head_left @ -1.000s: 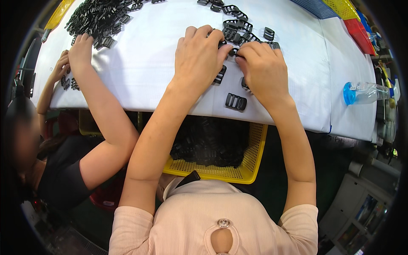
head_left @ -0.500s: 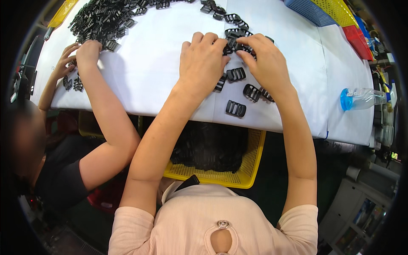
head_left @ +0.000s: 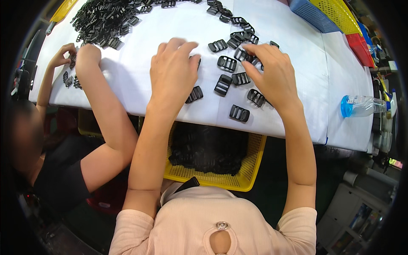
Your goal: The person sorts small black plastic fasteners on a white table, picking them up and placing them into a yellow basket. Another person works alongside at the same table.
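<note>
Black plastic ladder-style buckles lie loose on the white-covered table, several of them between my hands. My left hand is curled over the table, with the edge of a buckle showing between its forefinger and thumb. Below that hand lies another buckle, partly covered by it. My right hand has thumb and forefinger about a buckle at the near end of the scattered line. Its palm hides part of the buckles beneath. One buckle lies apart, close to the table's near edge.
A large heap of buckles covers the far left, where a co-worker's hands handle some. Below the table edge, a yellow basket holds more black pieces. A blue-capped bottle lies at right; blue, yellow and red bins stand far right.
My left hand has moved left, away from my right hand, uncovering buckles between them. My right hand has shifted slightly right and nearer. The co-worker's hands have shifted a little.
</note>
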A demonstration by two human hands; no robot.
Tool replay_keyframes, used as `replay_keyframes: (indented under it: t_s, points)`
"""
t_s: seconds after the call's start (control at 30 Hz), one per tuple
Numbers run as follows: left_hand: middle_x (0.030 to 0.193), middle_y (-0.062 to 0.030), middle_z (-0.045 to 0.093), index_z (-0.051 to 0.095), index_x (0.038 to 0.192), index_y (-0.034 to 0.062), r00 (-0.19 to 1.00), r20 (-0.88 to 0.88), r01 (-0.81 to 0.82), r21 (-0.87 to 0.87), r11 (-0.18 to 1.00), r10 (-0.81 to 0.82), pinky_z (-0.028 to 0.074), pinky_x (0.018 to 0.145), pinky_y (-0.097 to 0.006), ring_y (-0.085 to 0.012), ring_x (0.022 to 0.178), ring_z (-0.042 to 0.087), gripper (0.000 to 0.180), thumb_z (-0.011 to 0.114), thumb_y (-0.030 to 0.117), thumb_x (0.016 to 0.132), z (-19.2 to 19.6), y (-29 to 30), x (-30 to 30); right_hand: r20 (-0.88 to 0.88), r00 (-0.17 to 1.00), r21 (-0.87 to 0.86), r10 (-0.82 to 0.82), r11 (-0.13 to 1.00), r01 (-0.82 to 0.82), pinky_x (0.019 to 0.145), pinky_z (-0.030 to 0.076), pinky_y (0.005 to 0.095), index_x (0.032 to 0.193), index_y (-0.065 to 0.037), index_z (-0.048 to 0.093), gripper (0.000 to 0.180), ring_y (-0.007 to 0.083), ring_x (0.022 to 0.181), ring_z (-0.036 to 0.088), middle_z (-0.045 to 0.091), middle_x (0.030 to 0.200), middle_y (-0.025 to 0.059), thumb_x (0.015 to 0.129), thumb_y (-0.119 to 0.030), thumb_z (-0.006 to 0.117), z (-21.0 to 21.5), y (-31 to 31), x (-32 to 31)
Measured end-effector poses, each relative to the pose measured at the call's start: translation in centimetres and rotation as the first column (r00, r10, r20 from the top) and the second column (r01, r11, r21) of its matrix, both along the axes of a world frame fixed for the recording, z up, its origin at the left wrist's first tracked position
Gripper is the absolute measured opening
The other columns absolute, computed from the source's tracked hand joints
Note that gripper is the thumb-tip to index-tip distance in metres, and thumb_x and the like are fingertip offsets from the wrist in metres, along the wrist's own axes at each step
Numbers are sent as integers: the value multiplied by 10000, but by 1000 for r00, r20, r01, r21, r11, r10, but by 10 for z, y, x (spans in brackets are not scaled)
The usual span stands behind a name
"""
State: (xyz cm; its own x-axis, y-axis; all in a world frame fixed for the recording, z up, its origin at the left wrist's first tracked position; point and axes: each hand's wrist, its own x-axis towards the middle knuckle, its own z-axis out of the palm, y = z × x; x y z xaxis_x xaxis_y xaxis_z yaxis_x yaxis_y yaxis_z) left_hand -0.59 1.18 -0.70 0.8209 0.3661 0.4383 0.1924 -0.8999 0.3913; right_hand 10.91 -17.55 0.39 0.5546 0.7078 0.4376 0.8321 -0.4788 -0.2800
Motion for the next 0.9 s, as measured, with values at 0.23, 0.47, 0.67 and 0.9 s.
replay_keyframes:
  t_s: [0.23, 0.47, 0.67, 0.9]
  points:
    - [1151, -37, 660, 712, 1074, 116, 956, -68, 291, 60, 955, -287, 481, 883, -371, -253, 1026, 582, 230, 633, 137, 860, -17, -1, 41, -151, 985, -194, -89, 979, 58, 804, 405, 355, 1019, -103, 682, 245, 213, 908, 588, 662, 933, 22, 779, -142, 717, 18, -38, -30]
    - [1146, -43, 668, 719, 1054, 97, 964, -47, 266, 127, 956, -262, 485, 885, -372, -251, 1040, 592, 239, 646, 96, 826, 3, -9, 12, 24, 1000, -44, 14, 999, -13, 796, 417, 356, 1016, -115, 688, 249, 211, 926, 584, 671, 954, 7, 775, -163, 734, 4, -29, -3]
    - [1069, -81, 686, 707, 1066, 72, 871, -75, 488, 18, 873, -485, 498, 839, -381, -281, 971, 618, 243, 633, 75, 834, -6, -15, 25, 285, 957, -164, 53, 986, -6, 770, 414, 339, 997, -118, 694, 209, 184, 894, 593, 678, 902, -11, 789, -140, 707, -16, -10, 7]
    - [922, -156, 674, 689, 1077, 38, 922, -57, 365, -196, 910, -382, 499, 791, -398, -324, 837, 628, 222, 586, 71, 883, -4, -12, 19, -558, 829, 53, -19, 997, 59, 769, 460, 382, 998, -64, 697, 178, 269, 817, 626, 686, 878, 95, 844, -91, 611, 9, -7, 1]
